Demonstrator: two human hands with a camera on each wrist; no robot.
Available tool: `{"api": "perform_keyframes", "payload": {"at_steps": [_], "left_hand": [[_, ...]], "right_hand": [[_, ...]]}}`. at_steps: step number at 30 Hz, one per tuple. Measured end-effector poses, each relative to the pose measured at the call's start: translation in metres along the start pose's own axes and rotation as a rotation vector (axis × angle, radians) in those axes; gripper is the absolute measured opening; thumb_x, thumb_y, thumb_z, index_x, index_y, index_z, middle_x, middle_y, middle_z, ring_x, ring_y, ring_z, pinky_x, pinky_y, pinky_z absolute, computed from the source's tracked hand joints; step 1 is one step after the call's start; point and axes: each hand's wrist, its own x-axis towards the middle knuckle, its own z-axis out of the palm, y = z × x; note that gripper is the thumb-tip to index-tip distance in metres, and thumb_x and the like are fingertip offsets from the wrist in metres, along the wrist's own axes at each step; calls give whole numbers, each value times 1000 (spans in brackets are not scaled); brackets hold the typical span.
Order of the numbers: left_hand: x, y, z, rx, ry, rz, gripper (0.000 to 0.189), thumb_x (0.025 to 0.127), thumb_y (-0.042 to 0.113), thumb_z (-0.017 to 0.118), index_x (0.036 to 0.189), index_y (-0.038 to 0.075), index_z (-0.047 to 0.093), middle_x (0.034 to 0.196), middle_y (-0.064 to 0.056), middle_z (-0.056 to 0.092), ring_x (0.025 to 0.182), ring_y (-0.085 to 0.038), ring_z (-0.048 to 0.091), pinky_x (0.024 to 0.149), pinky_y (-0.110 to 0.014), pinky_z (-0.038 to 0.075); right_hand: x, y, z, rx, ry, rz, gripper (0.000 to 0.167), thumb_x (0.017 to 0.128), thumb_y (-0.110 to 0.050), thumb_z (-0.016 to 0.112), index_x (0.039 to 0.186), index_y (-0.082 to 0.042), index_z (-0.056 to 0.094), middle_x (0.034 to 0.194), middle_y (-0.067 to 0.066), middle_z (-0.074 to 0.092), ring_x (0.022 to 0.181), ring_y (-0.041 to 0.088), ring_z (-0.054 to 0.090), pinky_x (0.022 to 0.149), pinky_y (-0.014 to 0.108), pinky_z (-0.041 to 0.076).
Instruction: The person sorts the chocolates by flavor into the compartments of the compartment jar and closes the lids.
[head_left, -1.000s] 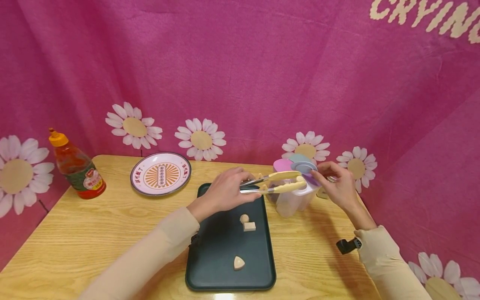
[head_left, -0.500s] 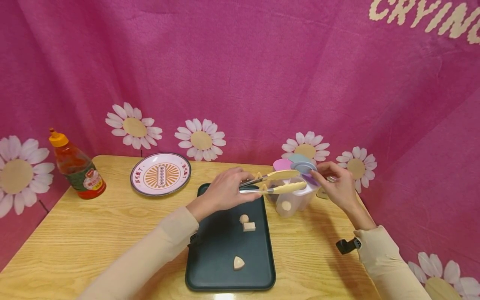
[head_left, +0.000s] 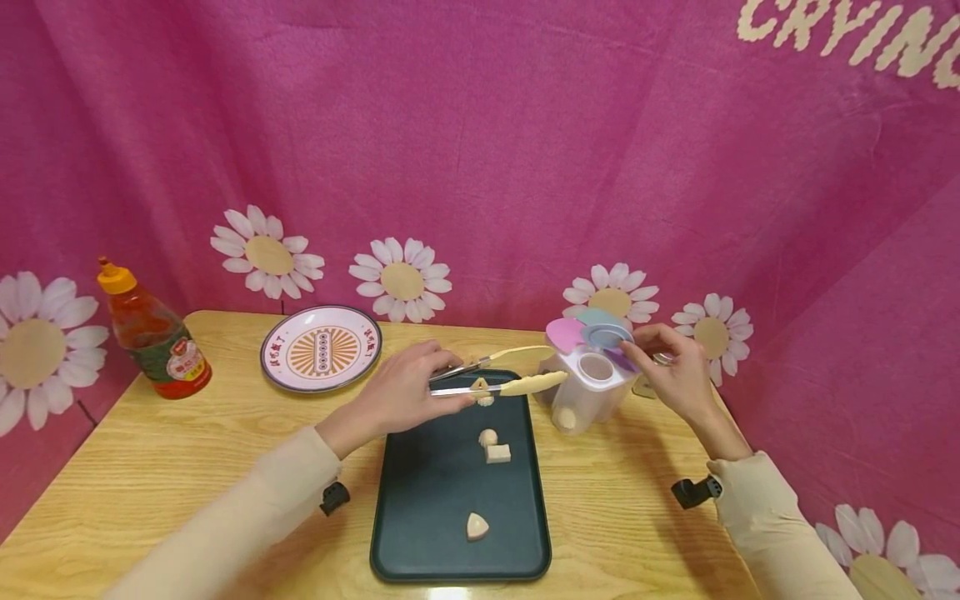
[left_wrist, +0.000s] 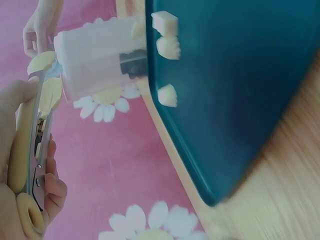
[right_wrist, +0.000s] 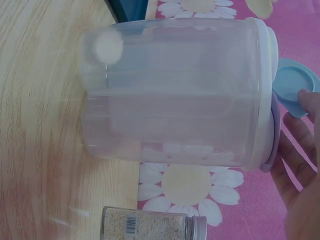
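Observation:
My left hand (head_left: 408,387) grips tongs (head_left: 532,383) with metal arms and cream tips, held over the far end of the dark tray (head_left: 450,508). Nothing sits between the spread tips. To the right stands a translucent container (head_left: 592,398) with several coloured flap lids. My right hand (head_left: 678,367) pinches its raised blue lid (right_wrist: 292,82), and the round opening (head_left: 596,367) below is uncovered. A pale round piece (right_wrist: 108,46) lies at the container's bottom. On the tray are a white block (head_left: 497,453), a small ball-like piece (head_left: 488,437), a triangular piece (head_left: 477,527) and another piece partly behind the tongs.
A printed plate (head_left: 322,348) lies at the back left of the wooden table (head_left: 225,467). Farther left stands a red sauce bottle (head_left: 161,342). A small jar of grains (right_wrist: 145,225) is beside the container, against a pink flowered curtain (head_left: 480,150).
The tongs let go of the pale round piece over the opening, and it dropped into the container. My left hand then drew the tongs back left over the tray. My right hand stayed put.

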Motion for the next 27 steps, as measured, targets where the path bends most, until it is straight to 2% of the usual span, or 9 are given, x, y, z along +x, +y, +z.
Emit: {"api": "perform_keyframes", "payload": {"at_steps": [7, 9, 14, 21, 27], "left_hand": [[-19, -19, -8, 47, 5, -44, 53, 85, 44, 85, 126, 12, 75, 109, -5, 72, 97, -19, 64, 86, -41, 57], [-23, -25, -7, 61, 2, -56, 53, 85, 44, 86, 124, 11, 76, 106, -5, 71, 93, -18, 62, 81, -39, 56], [-31, -40, 0, 76, -20, -91, 53, 85, 44, 86, 121, 7, 76, 102, -6, 70, 88, -17, 59, 76, -35, 53], [-34, -59, 17, 79, -70, -169, 54, 86, 46, 85, 123, 7, 75, 109, -7, 71, 93, -18, 61, 88, -43, 57], [-36, -70, 28, 95, -74, -179, 52, 86, 47, 85, 120, 8, 76, 102, -5, 69, 86, -16, 58, 81, -40, 54]], "right_hand": [[0, 1, -1, -2, 0, -5, 17, 84, 7, 82, 99, 1, 75, 88, 21, 76, 78, -13, 64, 74, 5, 51], [0, 0, -1, 1, -2, -2, 16, 85, 6, 82, 99, 1, 75, 88, 20, 76, 79, -13, 65, 74, 5, 52], [0, 0, -2, 8, 1, -6, 15, 86, 7, 81, 98, 1, 76, 88, 21, 76, 79, -13, 65, 74, 6, 52], [0, 0, 0, 15, 16, -19, 17, 84, 9, 81, 97, 1, 76, 86, 20, 76, 78, -13, 66, 73, 6, 52], [0, 0, 1, 24, 15, -26, 15, 84, 10, 81, 95, 1, 76, 84, 16, 75, 76, -11, 66, 72, 6, 52]]}}
